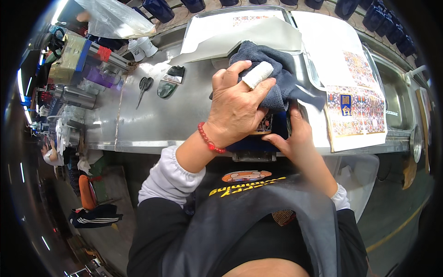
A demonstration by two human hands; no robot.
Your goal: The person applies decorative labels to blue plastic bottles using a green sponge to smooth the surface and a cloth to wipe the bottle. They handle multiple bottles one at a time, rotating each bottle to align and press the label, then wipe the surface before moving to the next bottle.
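My left hand (pixel 237 101), with a red bead bracelet at its wrist and a white wrap on one finger, presses a folded dark grey cloth (pixel 272 55). Under the cloth and my fingers is a dark blue vessel (pixel 251 146), mostly hidden, with a strip of colourful pattern showing near my left palm. My right hand (pixel 297 138) grips its right side, thumb at the near end and fingers partly behind the cloth. To the right lies a stack of colourful printed sheets (pixel 357 111) on white backing.
Scissors (pixel 145 87) and a small dark green piece (pixel 166 89) lie on the metal table (pixel 138 120) at left. Two white bottles (pixel 143 48) stand behind. Pale sheets lie over a tray (pixel 194 27). Several dark blue vessels (pixel 159 9) line the back; a sink (pixel 399 92) is at right.
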